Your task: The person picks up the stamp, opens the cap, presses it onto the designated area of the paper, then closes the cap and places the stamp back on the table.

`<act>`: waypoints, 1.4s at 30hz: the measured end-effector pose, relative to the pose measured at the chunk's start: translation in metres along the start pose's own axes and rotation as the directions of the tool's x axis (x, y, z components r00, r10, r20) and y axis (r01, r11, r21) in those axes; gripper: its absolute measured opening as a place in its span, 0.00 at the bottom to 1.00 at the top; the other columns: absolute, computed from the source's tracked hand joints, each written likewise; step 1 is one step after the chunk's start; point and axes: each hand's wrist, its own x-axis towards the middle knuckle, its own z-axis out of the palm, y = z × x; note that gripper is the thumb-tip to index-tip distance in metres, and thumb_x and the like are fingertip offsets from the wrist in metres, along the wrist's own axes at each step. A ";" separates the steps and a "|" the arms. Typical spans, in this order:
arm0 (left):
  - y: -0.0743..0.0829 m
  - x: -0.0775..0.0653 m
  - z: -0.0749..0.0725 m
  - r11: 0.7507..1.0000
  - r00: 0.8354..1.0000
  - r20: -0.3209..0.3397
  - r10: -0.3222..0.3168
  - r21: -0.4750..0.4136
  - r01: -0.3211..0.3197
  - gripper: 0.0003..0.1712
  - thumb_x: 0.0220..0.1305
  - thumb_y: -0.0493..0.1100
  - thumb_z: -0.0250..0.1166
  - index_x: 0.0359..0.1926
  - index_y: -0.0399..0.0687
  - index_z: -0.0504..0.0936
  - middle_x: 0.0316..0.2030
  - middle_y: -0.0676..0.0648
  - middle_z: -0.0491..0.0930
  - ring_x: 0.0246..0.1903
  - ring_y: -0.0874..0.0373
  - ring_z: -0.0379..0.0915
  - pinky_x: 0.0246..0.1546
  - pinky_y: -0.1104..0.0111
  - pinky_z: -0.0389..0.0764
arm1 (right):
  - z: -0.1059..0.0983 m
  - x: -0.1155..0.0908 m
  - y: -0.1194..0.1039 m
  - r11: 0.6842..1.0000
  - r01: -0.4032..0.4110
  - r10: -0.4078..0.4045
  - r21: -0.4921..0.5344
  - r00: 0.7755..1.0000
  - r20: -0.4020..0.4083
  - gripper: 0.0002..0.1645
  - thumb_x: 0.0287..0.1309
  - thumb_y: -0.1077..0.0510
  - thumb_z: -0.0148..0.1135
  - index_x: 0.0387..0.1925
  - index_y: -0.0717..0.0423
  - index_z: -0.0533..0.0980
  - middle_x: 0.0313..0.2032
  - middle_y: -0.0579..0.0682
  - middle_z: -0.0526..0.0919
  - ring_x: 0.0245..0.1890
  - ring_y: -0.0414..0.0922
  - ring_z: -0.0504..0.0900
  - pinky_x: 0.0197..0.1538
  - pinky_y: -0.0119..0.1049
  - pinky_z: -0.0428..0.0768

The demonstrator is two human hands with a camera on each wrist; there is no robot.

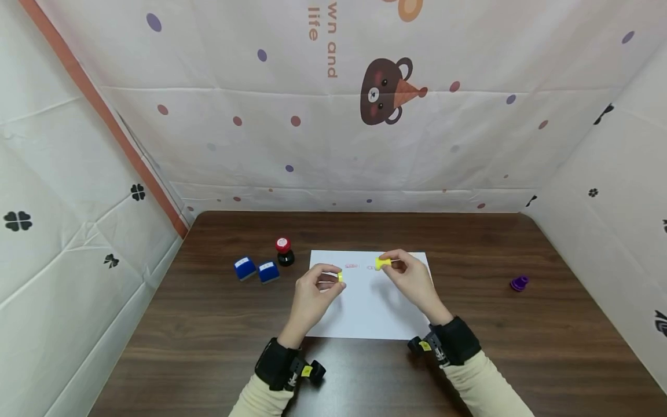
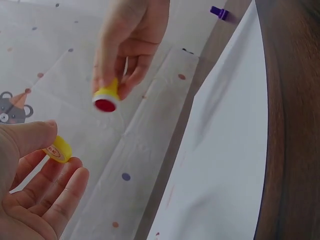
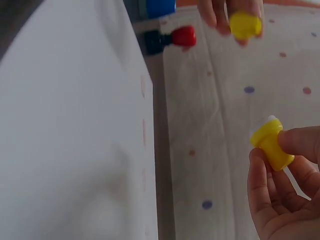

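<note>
Above the white sheet of paper [image 1: 370,318], my left hand [image 1: 311,295] pinches a small round yellow cap [image 2: 60,149] with a red printed label between thumb and fingertips. To its right, my right hand [image 1: 416,285] grips a yellow stamp [image 3: 274,147] by its handle. The stamp's red face [image 2: 105,105] is uncovered and tilted downward in the left wrist view. Cap and stamp are apart, both held in the air. Faint red prints [image 1: 351,266] run along the upper part of the paper; the right hand and stamp partly cover that row.
Two blue stamps [image 1: 244,268] and a red-topped stamp with a black base [image 1: 284,252] stand left of the paper on the dark wooden table [image 1: 219,347]. A purple stamp [image 1: 519,283] lies at the right. Patterned cloth [image 1: 312,145] hangs behind the table.
</note>
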 end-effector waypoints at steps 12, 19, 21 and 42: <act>0.013 0.000 0.008 0.998 0.999 0.036 0.023 -0.059 -0.021 0.14 0.51 0.37 0.67 0.40 0.47 0.77 0.41 0.47 0.77 0.36 0.59 0.76 0.38 0.65 0.80 | 0.026 -0.016 -0.024 0.985 -0.029 0.010 0.172 0.994 0.110 0.11 0.51 0.61 0.64 0.38 0.50 0.76 0.38 0.48 0.78 0.33 0.42 0.76 0.35 0.33 0.79; 0.009 -0.001 0.010 0.996 0.998 0.031 0.045 -0.077 -0.042 0.14 0.51 0.38 0.68 0.40 0.47 0.77 0.40 0.48 0.77 0.36 0.60 0.76 0.38 0.66 0.79 | 0.032 -0.018 -0.027 0.977 -0.037 0.015 0.209 0.994 0.107 0.10 0.51 0.60 0.64 0.37 0.49 0.76 0.38 0.47 0.78 0.34 0.43 0.76 0.35 0.34 0.80; 0.008 -0.001 0.011 0.996 0.998 0.027 0.054 -0.073 -0.052 0.14 0.50 0.40 0.68 0.40 0.50 0.77 0.40 0.50 0.77 0.35 0.62 0.75 0.37 0.68 0.79 | 0.034 -0.019 -0.026 0.975 -0.033 0.012 0.220 0.995 0.100 0.10 0.51 0.60 0.64 0.37 0.49 0.76 0.38 0.47 0.78 0.35 0.43 0.77 0.35 0.33 0.80; 0.008 -0.003 0.010 0.996 0.998 0.001 0.066 -0.066 -0.066 0.14 0.48 0.39 0.69 0.38 0.50 0.77 0.37 0.51 0.78 0.34 0.64 0.76 0.36 0.70 0.79 | 0.038 -0.021 -0.034 0.957 -0.100 0.068 0.274 0.990 0.124 0.11 0.50 0.61 0.64 0.38 0.53 0.76 0.40 0.50 0.78 0.37 0.44 0.77 0.37 0.33 0.79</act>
